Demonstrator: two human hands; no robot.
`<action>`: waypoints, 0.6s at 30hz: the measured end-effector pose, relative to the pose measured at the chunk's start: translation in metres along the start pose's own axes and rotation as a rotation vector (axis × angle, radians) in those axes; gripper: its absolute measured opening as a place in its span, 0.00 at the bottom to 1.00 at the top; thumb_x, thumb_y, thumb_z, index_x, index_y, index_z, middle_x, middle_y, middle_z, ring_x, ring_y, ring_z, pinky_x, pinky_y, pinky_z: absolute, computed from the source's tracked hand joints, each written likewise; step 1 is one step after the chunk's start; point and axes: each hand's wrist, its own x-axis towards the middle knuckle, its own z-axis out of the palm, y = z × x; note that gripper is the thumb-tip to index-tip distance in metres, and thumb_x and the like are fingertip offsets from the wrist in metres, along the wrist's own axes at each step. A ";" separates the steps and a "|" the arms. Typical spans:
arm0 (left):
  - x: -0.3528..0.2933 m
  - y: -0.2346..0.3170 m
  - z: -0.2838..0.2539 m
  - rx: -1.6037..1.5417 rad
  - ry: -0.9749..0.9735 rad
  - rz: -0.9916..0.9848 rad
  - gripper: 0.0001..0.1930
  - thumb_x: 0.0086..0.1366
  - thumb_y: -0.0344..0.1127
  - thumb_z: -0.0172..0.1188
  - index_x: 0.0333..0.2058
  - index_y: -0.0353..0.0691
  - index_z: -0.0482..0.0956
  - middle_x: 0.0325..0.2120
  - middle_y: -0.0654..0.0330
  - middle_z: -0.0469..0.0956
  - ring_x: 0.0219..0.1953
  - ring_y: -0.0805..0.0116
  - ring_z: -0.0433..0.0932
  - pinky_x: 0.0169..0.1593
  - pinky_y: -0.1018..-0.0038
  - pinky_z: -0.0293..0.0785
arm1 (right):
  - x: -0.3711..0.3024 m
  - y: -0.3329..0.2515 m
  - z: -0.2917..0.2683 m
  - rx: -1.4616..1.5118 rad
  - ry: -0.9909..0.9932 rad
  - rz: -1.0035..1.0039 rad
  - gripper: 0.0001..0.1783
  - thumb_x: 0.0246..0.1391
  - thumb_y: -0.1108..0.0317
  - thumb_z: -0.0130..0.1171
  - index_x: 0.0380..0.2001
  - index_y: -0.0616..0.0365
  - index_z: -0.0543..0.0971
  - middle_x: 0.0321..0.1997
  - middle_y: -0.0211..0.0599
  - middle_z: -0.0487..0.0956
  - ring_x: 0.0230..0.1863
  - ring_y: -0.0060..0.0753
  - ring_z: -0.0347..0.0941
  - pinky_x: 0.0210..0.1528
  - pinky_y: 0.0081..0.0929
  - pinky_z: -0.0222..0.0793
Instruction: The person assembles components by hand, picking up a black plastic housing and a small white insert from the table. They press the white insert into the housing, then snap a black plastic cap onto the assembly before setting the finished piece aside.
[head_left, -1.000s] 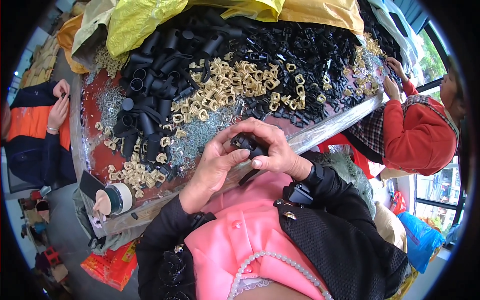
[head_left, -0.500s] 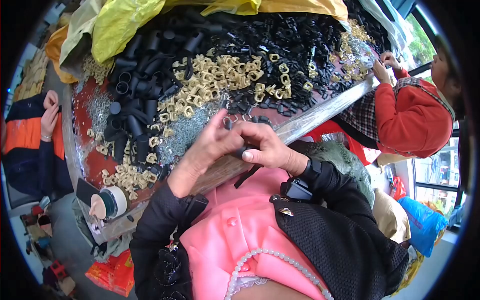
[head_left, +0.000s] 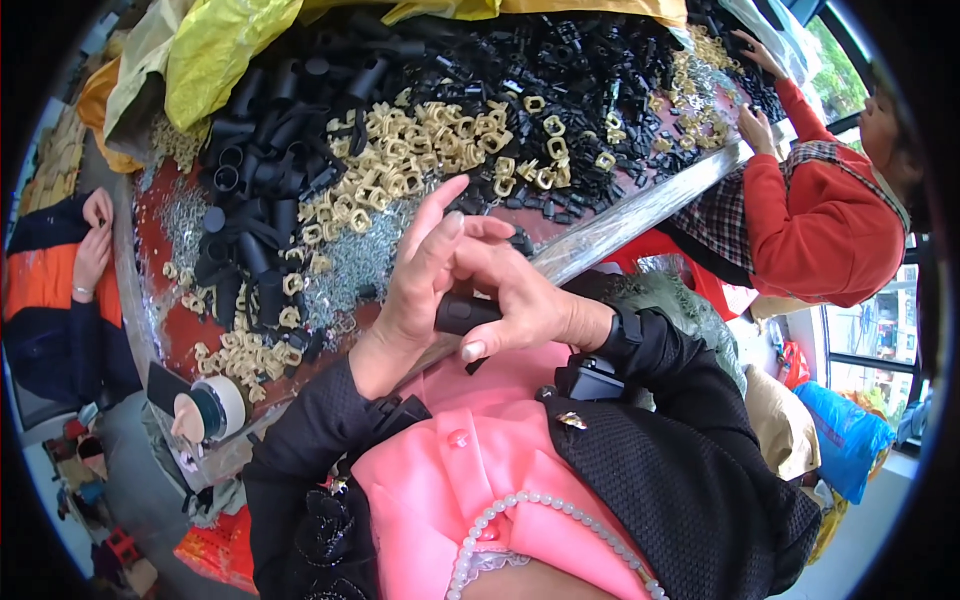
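In front of my chest, a short black cylindrical part (head_left: 466,314) lies between my hands. My right hand (head_left: 530,298) is closed around it, the thumb below and the bent fingers above. The part's left end rests against the palm of my left hand (head_left: 402,300), whose upper fingers point up and away. Its lower fingers are partly hidden behind the part and my right hand. Just beyond lie a heap of small silver metal pieces (head_left: 352,265) and a pile of beige square-ring plastic parts (head_left: 400,150).
Black tube fittings (head_left: 255,250) and many small black parts (head_left: 570,90) cover the table. A tape roll (head_left: 222,405) stands at its near left corner. The plastic-wrapped table edge (head_left: 640,210) runs close to my hands. Co-workers sit left (head_left: 60,290) and right (head_left: 830,220).
The black cylindrical part has come into clearer view between my hands. My left fingers have lifted and spread. The right co-worker's far hand has reached farther over the table.
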 end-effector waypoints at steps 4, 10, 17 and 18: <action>0.004 -0.006 0.000 0.031 0.027 -0.018 0.31 0.57 0.51 0.40 0.53 0.35 0.48 0.37 0.48 0.68 0.38 0.62 0.69 0.45 0.71 0.64 | -0.004 0.003 -0.001 0.034 0.042 0.057 0.39 0.26 0.40 0.63 0.33 0.62 0.65 0.28 0.30 0.65 0.29 0.21 0.62 0.30 0.17 0.58; 0.021 -0.022 -0.011 -0.030 0.091 -0.020 0.29 0.57 0.50 0.43 0.51 0.35 0.53 0.37 0.51 0.69 0.38 0.65 0.70 0.43 0.73 0.65 | -0.040 -0.015 -0.034 -0.046 0.194 0.192 0.35 0.35 0.39 0.52 0.32 0.64 0.67 0.31 0.36 0.70 0.33 0.23 0.66 0.35 0.18 0.61; 0.038 -0.016 -0.005 0.124 0.054 -0.088 0.22 0.57 0.44 0.46 0.46 0.35 0.62 0.35 0.55 0.71 0.36 0.72 0.70 0.41 0.77 0.66 | -0.213 -0.082 -0.079 -0.496 0.389 0.786 0.31 0.38 0.42 0.52 0.28 0.65 0.71 0.28 0.38 0.72 0.31 0.26 0.68 0.32 0.20 0.62; 0.041 -0.021 -0.005 0.106 0.032 -0.115 0.21 0.56 0.42 0.47 0.45 0.35 0.63 0.34 0.56 0.71 0.35 0.72 0.71 0.40 0.78 0.66 | -0.232 -0.081 -0.072 -0.503 0.399 0.796 0.31 0.38 0.42 0.52 0.28 0.65 0.71 0.28 0.38 0.72 0.31 0.26 0.68 0.32 0.20 0.62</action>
